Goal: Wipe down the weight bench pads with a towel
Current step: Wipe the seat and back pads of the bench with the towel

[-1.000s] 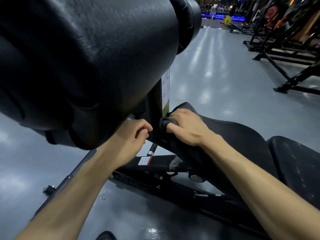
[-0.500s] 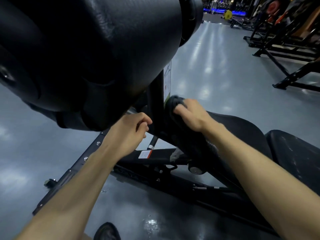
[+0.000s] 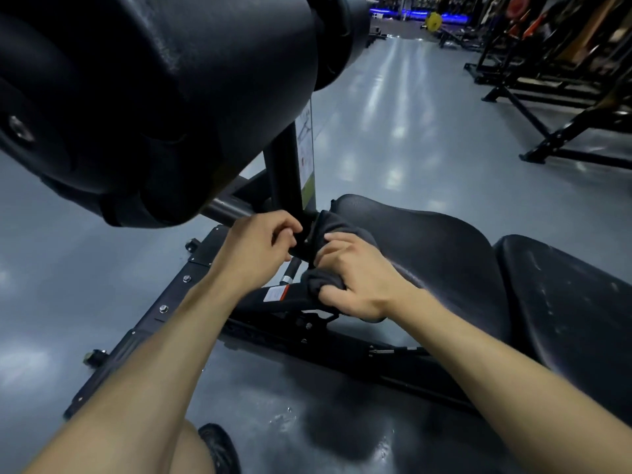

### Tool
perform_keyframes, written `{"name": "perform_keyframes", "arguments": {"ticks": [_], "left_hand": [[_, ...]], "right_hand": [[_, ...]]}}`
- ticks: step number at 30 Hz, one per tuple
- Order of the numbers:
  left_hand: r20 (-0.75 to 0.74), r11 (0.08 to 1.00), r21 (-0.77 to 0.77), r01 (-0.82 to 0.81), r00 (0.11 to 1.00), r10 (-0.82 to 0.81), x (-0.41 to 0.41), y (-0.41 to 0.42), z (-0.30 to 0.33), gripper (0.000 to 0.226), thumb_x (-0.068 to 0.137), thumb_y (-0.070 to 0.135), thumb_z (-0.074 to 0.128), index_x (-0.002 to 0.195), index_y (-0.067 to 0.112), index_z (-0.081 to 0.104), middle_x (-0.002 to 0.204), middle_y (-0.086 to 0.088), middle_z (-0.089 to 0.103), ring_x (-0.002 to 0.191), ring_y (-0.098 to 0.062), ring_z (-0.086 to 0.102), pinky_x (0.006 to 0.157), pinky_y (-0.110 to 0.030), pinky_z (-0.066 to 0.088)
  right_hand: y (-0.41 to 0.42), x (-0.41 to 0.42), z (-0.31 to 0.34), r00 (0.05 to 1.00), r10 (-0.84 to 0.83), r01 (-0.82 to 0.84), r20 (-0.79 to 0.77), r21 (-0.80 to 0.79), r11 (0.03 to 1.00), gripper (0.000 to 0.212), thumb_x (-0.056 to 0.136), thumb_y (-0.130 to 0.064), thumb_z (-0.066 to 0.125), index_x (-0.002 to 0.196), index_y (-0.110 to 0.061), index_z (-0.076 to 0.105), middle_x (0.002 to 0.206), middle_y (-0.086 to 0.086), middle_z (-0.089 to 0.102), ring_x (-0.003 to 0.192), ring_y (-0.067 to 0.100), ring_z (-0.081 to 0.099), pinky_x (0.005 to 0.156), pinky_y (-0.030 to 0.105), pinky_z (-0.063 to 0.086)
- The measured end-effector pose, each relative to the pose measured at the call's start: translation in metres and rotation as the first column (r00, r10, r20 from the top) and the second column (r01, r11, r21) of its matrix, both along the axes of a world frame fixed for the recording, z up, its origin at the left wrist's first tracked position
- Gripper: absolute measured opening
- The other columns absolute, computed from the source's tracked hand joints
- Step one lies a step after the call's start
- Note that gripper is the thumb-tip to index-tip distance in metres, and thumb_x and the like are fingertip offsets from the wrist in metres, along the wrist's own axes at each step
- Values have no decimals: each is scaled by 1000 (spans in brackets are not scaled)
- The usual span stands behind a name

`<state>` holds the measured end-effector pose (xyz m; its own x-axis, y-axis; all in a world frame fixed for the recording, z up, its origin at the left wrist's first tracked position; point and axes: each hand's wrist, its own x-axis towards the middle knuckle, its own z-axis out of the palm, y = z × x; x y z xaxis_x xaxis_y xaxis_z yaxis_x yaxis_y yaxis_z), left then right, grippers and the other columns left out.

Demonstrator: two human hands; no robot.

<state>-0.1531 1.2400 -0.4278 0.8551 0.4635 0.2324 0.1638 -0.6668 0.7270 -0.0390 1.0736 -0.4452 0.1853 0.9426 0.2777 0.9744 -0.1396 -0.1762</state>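
Presently the towel (image 3: 328, 234), a dark cloth, is bunched at the narrow front end of the seat pad (image 3: 420, 248), draped over that end where it meets the upright post (image 3: 284, 172). Right hand (image 3: 355, 278) grips the towel's lower bunch, fingers curled round the cloth, knuckles up, with the wad pressed against the pad's front edge. Left hand (image 3: 256, 248) is just beside it, fingers curled in and pinching the towel's left edge close to the post; the contact point is partly shaded, but cloth shows between the fingertips. Both forearms reach in from the bottom of the view.

Seat pad: black, textured, sloping away to the right. A second black pad (image 3: 564, 302) adjoins it at the right, its surface showing pale scuffs or smears. A large black roller pad (image 3: 154, 97) fills the upper left, overhanging the hands, mounted on the post. A white label (image 3: 305, 145) runs down the post; its print is unreadable. A red and white sticker (image 3: 276, 294) sits on the frame bar below the hands.

Frame (image 3: 147, 323): black steel, bolted, resting on a grey glossy floor (image 3: 410, 131). Some droplets or wet marks on the floor near the bottom centre. A dark shoe (image 3: 219, 446) shows at the bottom edge. Other racks (image 3: 547, 80) stand at the upper right, well apart; a yellow plate (image 3: 434, 19) is far off.
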Motion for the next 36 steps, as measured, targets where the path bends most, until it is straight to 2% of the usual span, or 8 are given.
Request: {"name": "perform_keyframes", "arguments": {"ticks": [10, 12, 16, 19, 22, 24, 27, 36], "left_hand": [[2, 997, -29, 65, 998, -65, -8, -33, 7, 23, 101, 12, 51, 99, 23, 71, 85, 5, 72, 64, -6, 71, 70, -38, 63], [-2, 997, -15, 80, 997, -80, -10, -38, 7, 23, 100, 12, 51, 98, 24, 71, 83, 6, 73, 64, -6, 71, 71, -38, 63], [9, 995, -2, 96, 995, -96, -13, -42, 7, 23, 100, 11, 53, 100, 23, 72, 82, 6, 73, 63, -6, 71, 72, -36, 62], [9, 995, 1, 102, 995, -102, -12, -43, 6, 23, 100, 11, 53, 102, 22, 73, 83, 7, 73, 64, -7, 72, 70, -37, 63], [1, 995, -6, 103, 995, -103, -9, -45, 5, 23, 100, 11, 53, 101, 22, 73, 83, 7, 74, 64, -7, 72, 68, -38, 63], [-2, 994, -21, 109, 994, -109, -7, -45, 4, 23, 100, 10, 53, 101, 21, 74, 83, 5, 74, 65, -8, 73, 67, -38, 63], [-3, 992, -60, 110, 994, -110, -4, -39, 3, 23, 100, 9, 53, 101, 21, 73, 84, 3, 74, 67, -12, 73, 64, -33, 63], [26, 990, -120, 77, 997, -74, 2, -15, -2, 22, 101, 9, 55, 102, 20, 74, 85, 4, 75, 70, -11, 73, 66, -26, 62]], "right_hand": [[-140, -17, -20, 934, -177, 186, -312, 0, 983, 35, 74, -34, 49, 71, -2, 61, 73, 5, 66, 76, 25, 63, 101, 32, 43], [-154, -17, -9, 717, -247, 418, -652, 119, 900, 42, 71, -40, 51, 63, 1, 55, 65, 13, 60, 66, 31, 56, 79, 43, 48], [-167, -10, 25, 148, 31, 931, -989, 149, 333, 36, 74, -47, 57, 63, -15, 67, 68, 14, 68, 73, 27, 65, 75, 39, 47], [-151, -5, 36, 298, 20, 928, -954, 294, 229, 39, 83, -49, 50, 71, -18, 71, 80, 5, 72, 84, 21, 65, 83, 48, 49], [-124, -26, -1, 644, -360, 675, -675, 280, 683, 54, 85, -47, 47, 128, -20, 68, 137, 4, 63, 131, 18, 53, 113, 50, 38], [-112, -52, -35, 859, -502, 505, -103, 3, 863, 81, 87, -64, 43, 159, -29, 30, 170, 8, 16, 157, 26, 9, 126, 51, 13], [-111, -72, -61, 869, -471, 483, 152, -53, 874, 97, 86, -82, 40, 163, -28, 14, 171, 6, -6, 157, 27, -11, 127, 50, 3], [-46, -34, -64, 689, -659, 657, 302, 125, 744, 104, 88, -42, 70, 163, -8, 5, 170, 17, 4, 157, 35, 7, 126, 51, 15]]}}
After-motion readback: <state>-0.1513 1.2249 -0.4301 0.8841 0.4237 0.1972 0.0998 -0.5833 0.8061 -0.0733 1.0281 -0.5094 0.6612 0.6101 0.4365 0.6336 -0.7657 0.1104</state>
